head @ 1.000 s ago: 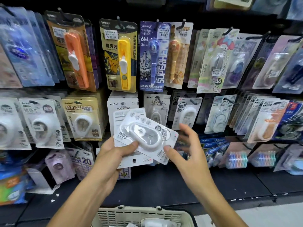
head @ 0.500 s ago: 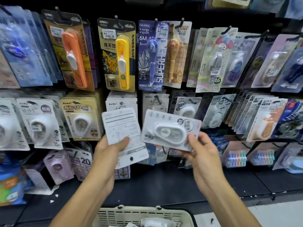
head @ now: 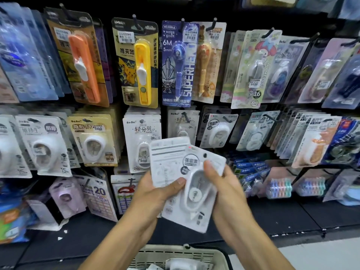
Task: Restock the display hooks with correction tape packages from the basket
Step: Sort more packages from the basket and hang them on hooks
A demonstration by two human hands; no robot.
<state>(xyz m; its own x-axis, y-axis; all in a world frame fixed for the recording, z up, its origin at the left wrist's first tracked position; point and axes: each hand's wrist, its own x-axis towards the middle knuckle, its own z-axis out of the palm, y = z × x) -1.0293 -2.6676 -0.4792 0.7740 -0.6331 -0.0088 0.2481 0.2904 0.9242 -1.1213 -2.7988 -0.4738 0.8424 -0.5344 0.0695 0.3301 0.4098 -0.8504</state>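
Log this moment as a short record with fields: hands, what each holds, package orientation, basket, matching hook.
left hand: left hand grips a white package with its printed back showing, thumb across the card
right hand: right hand holds the front-facing correction tape package, thumb on its upper part
package overlap: the front-facing package lies over the back-facing one
orientation: hang hole up, dispenser blister toward the camera
basket: beige basket below the hands, more white packages inside
matching hook: a similar package hangs on the middle row

Left hand (head: 155,193) and right hand (head: 226,188) raised together, fingers curled, gripping
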